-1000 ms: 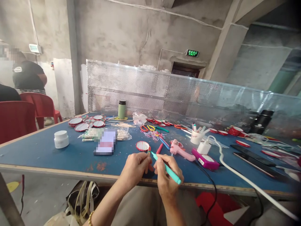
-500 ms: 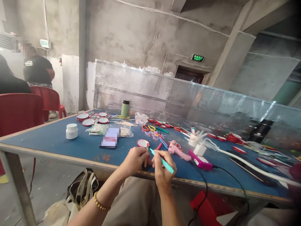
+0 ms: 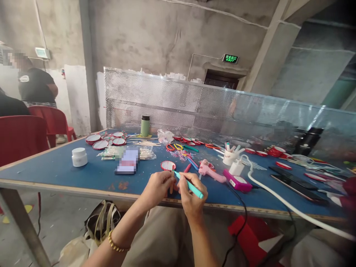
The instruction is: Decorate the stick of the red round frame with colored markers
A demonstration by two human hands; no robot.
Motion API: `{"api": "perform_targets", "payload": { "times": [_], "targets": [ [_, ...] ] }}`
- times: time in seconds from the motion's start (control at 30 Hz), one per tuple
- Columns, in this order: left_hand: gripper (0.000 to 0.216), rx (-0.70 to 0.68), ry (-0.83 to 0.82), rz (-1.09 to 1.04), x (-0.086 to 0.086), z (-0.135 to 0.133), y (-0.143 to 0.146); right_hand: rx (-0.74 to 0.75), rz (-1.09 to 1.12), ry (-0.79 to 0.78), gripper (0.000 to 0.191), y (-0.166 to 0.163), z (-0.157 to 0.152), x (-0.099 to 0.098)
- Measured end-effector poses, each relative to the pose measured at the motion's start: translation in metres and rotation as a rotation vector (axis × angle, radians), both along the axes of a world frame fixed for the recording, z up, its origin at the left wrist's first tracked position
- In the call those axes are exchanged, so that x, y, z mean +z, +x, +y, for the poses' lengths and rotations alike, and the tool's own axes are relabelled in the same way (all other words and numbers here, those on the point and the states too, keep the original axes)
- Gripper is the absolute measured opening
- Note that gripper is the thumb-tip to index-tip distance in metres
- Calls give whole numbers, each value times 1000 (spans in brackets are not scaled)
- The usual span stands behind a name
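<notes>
Pinched upright in my left hand [image 3: 159, 185] is a thin wooden stick [image 3: 171, 184], its top end in front of a round red-rimmed disc [image 3: 167, 165] on the table. My right hand [image 3: 193, 193] holds a teal marker pen [image 3: 191, 186] like a writing tool, with the tip at the upper part of the stick. Whether the tip touches it I cannot tell. Just beyond my hands lie a red pen [image 3: 187, 168], a blue pen [image 3: 193, 163] and a pink glue gun [image 3: 210, 172].
On the blue table [image 3: 97, 181] stand a white jar [image 3: 79, 157], a green bottle [image 3: 145, 126] and a cup of pens [image 3: 228, 157]. A phone [image 3: 127, 160], a purple box [image 3: 237, 181] with cables and several red-rimmed discs [image 3: 100, 144] lie around. A perforated metal screen [image 3: 167, 100] edges the back.
The camera view has shifted slightly. My right hand has tilted the marker flatter, and its tip has come closer to the stick's top. My left hand keeps its pinch.
</notes>
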State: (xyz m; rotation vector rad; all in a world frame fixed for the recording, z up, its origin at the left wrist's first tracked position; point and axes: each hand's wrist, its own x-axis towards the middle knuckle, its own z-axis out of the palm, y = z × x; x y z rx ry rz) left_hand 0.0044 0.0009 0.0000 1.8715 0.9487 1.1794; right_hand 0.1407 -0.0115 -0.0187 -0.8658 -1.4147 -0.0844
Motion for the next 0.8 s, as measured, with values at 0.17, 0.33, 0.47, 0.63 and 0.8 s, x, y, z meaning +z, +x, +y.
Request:
{"api": "perform_targets", "payload": {
  "times": [0.17, 0.33, 0.47, 0.63, 0.8],
  "targets": [
    [31, 11, 0, 10, 0, -1, 1, 14, -26, 3, 16, -1, -2, 3],
    [34, 20, 21, 25, 1, -3, 1, 23, -49, 18, 14, 0, -2, 4],
    [32, 26, 40, 32, -1, -2, 1, 20, -60, 39, 13, 0, -1, 4],
    [30, 26, 51, 35, -3, 1, 1, 40, -73, 53, 12, 0, -1, 4],
    [29, 27, 44, 37, -3, 1, 2, 47, -80, 57, 13, 1, -1, 5]
  ]
}}
